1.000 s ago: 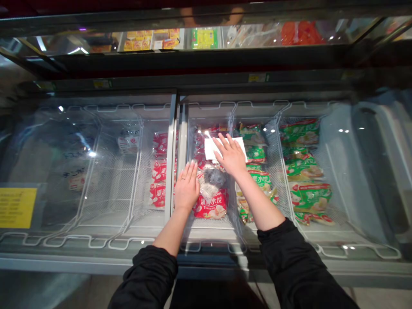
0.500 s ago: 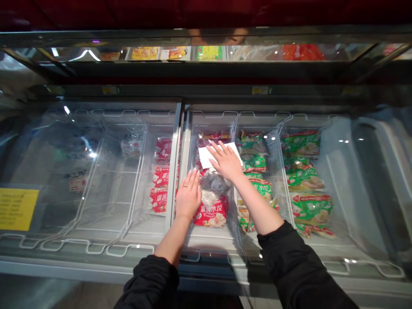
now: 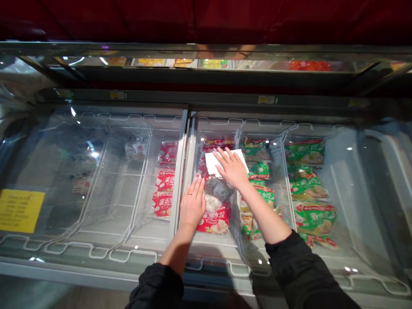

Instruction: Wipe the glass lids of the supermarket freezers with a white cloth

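Observation:
My right hand (image 3: 232,169) lies flat with its fingers spread on a white cloth or paper sheet (image 3: 211,164), pressing it on the clear sliding lid (image 3: 222,244) of a chest freezer. Lower and to the left, my left hand (image 3: 192,205) rests flat near the lid's grey frame edge (image 3: 182,171), fingers stretched out and a ring on one of them. Under the glass, between the hands, sits a clear bag with greyish contents (image 3: 215,193). Below it is a red dumpling bag (image 3: 214,219).
Green frozen food bags (image 3: 315,214) fill wire baskets on the right. More red bags (image 3: 162,204) lie left of the frame. A yellow notice (image 3: 21,210) is on the left lid. Above the freezer runs a glass-fronted shelf (image 3: 206,77) with packages.
The view has tilted, so the freezer and both hands appear a little lower and farther right. Against the lid, hands and white sheet look unmoved.

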### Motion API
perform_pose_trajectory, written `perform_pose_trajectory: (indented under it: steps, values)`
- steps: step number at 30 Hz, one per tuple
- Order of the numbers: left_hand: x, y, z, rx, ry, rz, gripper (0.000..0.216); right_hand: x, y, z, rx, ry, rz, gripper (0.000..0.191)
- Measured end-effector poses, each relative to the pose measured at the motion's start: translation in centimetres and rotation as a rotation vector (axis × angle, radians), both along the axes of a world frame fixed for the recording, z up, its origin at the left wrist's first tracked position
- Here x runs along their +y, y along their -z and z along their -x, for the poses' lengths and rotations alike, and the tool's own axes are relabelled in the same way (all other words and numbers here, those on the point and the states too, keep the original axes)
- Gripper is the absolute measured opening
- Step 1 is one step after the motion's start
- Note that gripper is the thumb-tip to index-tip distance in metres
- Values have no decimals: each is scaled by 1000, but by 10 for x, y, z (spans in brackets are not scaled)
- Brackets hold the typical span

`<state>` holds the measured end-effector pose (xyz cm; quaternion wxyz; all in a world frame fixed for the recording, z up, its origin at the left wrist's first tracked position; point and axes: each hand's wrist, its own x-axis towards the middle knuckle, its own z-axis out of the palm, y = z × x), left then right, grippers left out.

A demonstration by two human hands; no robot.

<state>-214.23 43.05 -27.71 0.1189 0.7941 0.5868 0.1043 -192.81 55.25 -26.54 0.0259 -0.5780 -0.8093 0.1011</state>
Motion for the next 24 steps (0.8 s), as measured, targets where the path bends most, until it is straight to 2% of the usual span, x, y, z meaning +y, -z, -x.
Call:
perform_pose_trajectory:
  steps: [2,4,7,9,11,13,15,17,20,22,24]
  values:
    - [0,0,1,-1,-3,-4,79,23,0,-12,6,31,-1,59]
    - [0,1,1,5,0,-5,78,30,2,-23,14,147,-17,58]
    - [0,1,1,13,4,-4,79,6,6,-25,20,321,-55,60]
    - [0,1,1,13,3,-14,78,-18,7,-17,10,363,-64,62]
    - [0,1,0,12,6,-27,76,-34,7,-8,-2,317,-58,61]
    - [0,1,0,6,8,-28,75,-33,4,-7,-3,185,-40,60]
    - [0,1,0,2,4,-21,75,-15,1,-16,-1,39,-9,59]
    - [1,0,0,7,-2,-15,73,9,0,-31,-6,-23,24,59]
    - [1,-2,0,19,-4,-16,68,29,2,-49,-10,101,16,59]
    - [1,-3,0,21,-3,-18,65,22,5,-48,-6,245,-17,60]
    - [1,-2,0,16,-2,-16,64,1,7,-34,-11,365,-36,61]
